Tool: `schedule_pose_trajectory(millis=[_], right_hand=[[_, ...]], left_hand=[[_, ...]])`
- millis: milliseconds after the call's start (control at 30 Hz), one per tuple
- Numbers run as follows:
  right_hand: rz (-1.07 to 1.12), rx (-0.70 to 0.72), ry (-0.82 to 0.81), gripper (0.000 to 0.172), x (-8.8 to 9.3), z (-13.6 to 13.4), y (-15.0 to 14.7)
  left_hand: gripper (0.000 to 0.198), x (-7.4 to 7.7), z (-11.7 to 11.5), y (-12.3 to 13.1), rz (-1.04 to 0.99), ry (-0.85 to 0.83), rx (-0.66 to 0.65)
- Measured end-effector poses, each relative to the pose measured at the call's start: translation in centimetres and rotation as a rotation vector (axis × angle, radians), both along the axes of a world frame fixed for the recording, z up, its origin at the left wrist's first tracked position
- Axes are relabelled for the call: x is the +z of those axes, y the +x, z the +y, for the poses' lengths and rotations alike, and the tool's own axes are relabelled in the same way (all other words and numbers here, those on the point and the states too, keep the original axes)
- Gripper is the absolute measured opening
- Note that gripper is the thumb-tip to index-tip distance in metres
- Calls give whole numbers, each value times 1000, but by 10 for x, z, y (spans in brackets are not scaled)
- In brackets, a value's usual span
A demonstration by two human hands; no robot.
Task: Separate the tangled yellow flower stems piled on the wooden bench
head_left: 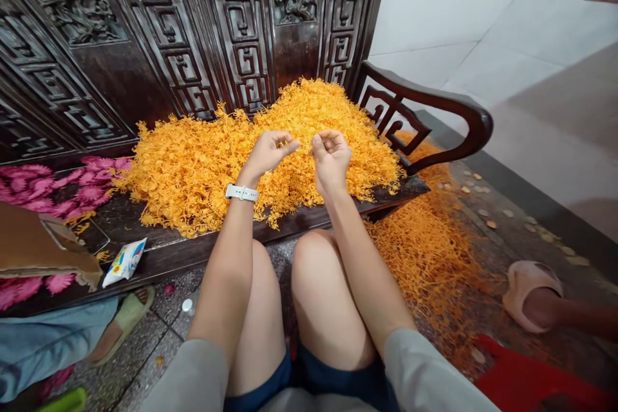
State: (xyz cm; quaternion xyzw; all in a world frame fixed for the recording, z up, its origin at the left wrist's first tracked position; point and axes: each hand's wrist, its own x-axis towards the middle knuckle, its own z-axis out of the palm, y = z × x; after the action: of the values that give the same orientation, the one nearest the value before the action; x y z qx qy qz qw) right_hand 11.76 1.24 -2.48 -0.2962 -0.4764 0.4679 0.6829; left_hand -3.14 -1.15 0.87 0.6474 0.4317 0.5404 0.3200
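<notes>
A large heap of orange-yellow plastic flower pieces (pixel 193 167) covers the seat of a dark carved wooden bench. Just above its front slope, my left hand (pixel 270 153) is loosely curled, thumb and fingertips slightly apart, with nothing visible between them. My right hand (pixel 333 159) faces it a short gap away, thumb and index finger pinched together. Whatever sits in that pinch is too small to make out against the orange. A white watch strap (pixel 242 192) circles my left wrist.
Stringy orange pieces (pixel 425 257) litter the floor at right, near a foot in a pink slipper (pixel 531 293). Pink flower heads (pixel 91 193), a cardboard box (pixel 43 244) and a small white packet (pixel 125 262) are at left. The curved armrest (pixel 449 103) bounds the bench's right end.
</notes>
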Motion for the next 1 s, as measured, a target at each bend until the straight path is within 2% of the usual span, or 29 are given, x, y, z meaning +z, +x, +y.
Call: schedule_pose_trajectory(millis=[67,167,233,267,300,333,400,467,533,567,633,767,833,867,933,1000], right_hand=[[10,99,25,53,7,-9,0],[-15,410,172,51,30,-42,2],[-93,699,317,45,48,-67,7],[-131,820,384,43,54,-75,10],[-144,874,429,42,58,-79,13],[-137,851,436,41,59,-78,16],[-101,624,331,43,48,-61,21],[-156,341,139,51,25,-33,23],[-342,182,-2,68,1,-7,23],[-429,136,-31,77,-8,1,23],[-501,124,-39,82,-17,7,22],[-378,230,68,80,-11,-7,14],[-373,220,151,80,-5,-14,7],[-389,182,195,74,-3,-15,5],[-454,56,277,51,5,-16,5],[-556,-54,357,34,15,-18,20]], left_hand=[[42,-2,5,3,-74,71,67],[37,-7,17,-1,-187,136,315],[39,-10,23,-11,-336,73,470],[41,-10,24,-16,-441,18,495],[41,-8,24,-21,-552,-35,475],[42,-5,22,-26,-661,-72,429],[42,3,14,-32,-828,-85,316],[44,12,2,-34,-934,-49,223],[49,18,-8,-33,-1000,-16,158],[51,19,-12,-31,-1014,-3,142],[53,19,-15,-26,-1008,-2,133],[50,15,-11,-2,-962,-92,63],[47,15,-8,13,-899,-179,-16],[44,15,-7,19,-850,-223,-61],[36,16,-8,25,-735,-286,-167],[28,17,-13,21,-640,-321,-273]])
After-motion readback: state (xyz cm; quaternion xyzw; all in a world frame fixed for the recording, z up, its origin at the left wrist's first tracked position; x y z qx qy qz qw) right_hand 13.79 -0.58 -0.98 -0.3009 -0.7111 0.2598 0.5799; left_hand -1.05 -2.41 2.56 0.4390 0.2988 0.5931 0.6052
